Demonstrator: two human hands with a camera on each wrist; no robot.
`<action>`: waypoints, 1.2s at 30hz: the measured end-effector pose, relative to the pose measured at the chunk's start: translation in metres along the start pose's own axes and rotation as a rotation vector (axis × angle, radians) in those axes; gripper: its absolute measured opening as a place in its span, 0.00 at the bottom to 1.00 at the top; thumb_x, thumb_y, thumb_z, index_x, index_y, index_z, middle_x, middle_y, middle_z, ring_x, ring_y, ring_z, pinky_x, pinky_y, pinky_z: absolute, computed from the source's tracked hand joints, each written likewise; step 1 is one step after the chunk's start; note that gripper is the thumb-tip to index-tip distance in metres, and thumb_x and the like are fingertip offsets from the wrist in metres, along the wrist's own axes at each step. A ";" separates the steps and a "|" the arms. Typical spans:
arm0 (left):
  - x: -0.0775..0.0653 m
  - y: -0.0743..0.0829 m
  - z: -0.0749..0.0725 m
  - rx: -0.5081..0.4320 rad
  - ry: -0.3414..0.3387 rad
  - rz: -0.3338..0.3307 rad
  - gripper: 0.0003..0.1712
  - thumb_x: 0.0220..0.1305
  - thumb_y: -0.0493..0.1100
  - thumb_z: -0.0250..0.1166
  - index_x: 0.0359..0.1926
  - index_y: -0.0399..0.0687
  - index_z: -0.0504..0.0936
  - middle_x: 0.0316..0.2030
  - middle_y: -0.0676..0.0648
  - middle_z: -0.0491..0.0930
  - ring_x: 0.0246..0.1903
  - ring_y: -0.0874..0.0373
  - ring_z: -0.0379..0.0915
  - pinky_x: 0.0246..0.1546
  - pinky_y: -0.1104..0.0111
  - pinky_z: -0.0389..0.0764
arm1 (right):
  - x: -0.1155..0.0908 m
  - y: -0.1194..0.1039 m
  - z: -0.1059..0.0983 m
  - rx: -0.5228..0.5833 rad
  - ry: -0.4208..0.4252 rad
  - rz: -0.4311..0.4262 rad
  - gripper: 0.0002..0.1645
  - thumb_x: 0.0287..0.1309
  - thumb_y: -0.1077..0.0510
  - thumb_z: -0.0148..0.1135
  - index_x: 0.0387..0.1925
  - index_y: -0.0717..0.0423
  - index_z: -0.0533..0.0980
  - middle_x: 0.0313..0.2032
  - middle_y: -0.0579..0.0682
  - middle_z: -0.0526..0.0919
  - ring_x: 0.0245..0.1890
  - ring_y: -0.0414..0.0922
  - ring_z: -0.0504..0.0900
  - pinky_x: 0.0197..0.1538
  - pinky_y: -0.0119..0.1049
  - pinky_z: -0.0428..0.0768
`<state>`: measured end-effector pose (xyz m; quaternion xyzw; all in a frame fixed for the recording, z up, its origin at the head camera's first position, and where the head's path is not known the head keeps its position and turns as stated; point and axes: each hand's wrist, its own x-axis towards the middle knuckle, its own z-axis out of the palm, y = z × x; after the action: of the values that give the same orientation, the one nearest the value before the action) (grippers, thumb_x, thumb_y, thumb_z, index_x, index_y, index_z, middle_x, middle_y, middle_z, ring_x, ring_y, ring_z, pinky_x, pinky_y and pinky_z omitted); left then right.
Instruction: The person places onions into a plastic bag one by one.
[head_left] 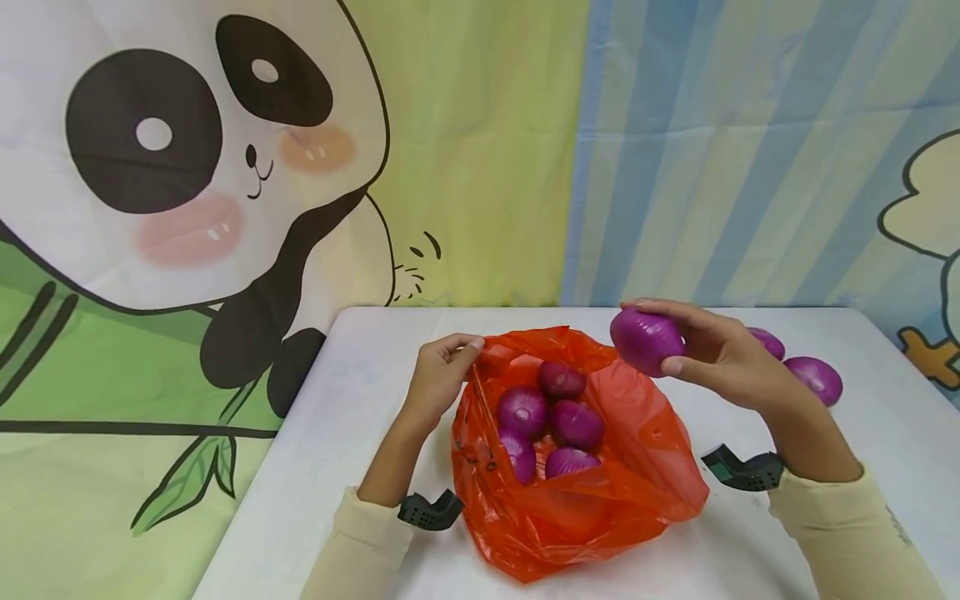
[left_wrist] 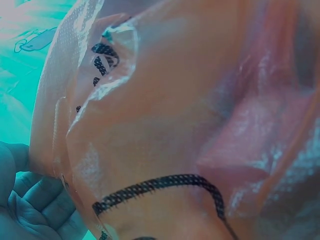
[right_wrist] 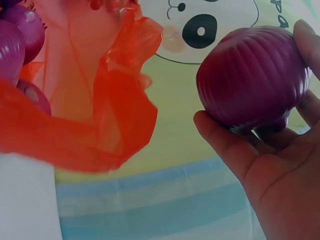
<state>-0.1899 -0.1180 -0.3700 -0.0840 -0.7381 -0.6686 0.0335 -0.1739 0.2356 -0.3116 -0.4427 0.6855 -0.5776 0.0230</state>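
A red plastic bag (head_left: 555, 517) stands with its mouth wide on the table, several purple onions (head_left: 577, 425) lying inside. At the bag's left rim, my left hand (head_left: 438, 375) pinches the edge between thumb and fingers; in the left wrist view that hand (left_wrist: 40, 200) is partly cut off beside the see-through plastic. My right hand (head_left: 720, 354) holds one purple onion (head_left: 647, 340) above the bag's right rim. The right wrist view shows this onion (right_wrist: 252, 77) whole, gripped between thumb and fingers, apart from the bag (right_wrist: 125, 115).
Behind my right wrist, two more onions rest on the white table (head_left: 360, 400), the nearer onion (head_left: 813, 379) fully visible and the other onion (head_left: 767, 342) partly hidden. A cloth backdrop (head_left: 480, 150) with a panda print hangs behind the table.
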 end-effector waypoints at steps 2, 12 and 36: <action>-0.001 0.000 0.000 0.000 -0.001 0.001 0.14 0.70 0.44 0.60 0.43 0.37 0.85 0.33 0.43 0.86 0.34 0.52 0.83 0.40 0.61 0.83 | 0.003 0.001 0.002 0.031 -0.041 -0.030 0.39 0.57 0.74 0.61 0.69 0.68 0.60 0.66 0.62 0.64 0.60 0.53 0.73 0.46 0.44 0.82; -0.001 -0.001 -0.001 -0.002 -0.009 0.000 0.14 0.70 0.45 0.60 0.43 0.37 0.85 0.32 0.43 0.86 0.34 0.51 0.83 0.40 0.61 0.83 | 0.022 0.017 0.024 0.172 -0.265 -0.052 0.36 0.59 0.74 0.57 0.68 0.69 0.59 0.67 0.65 0.61 0.62 0.57 0.69 0.51 0.51 0.79; 0.001 -0.002 -0.001 -0.004 -0.014 0.014 0.14 0.70 0.45 0.60 0.43 0.38 0.85 0.32 0.43 0.86 0.34 0.51 0.84 0.39 0.61 0.83 | 0.032 0.051 0.064 0.070 -0.440 0.210 0.32 0.63 0.64 0.60 0.68 0.54 0.65 0.66 0.54 0.66 0.62 0.53 0.69 0.52 0.46 0.79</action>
<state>-0.1910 -0.1192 -0.3715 -0.0939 -0.7364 -0.6692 0.0331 -0.1881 0.1630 -0.3587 -0.4829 0.6859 -0.4851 0.2470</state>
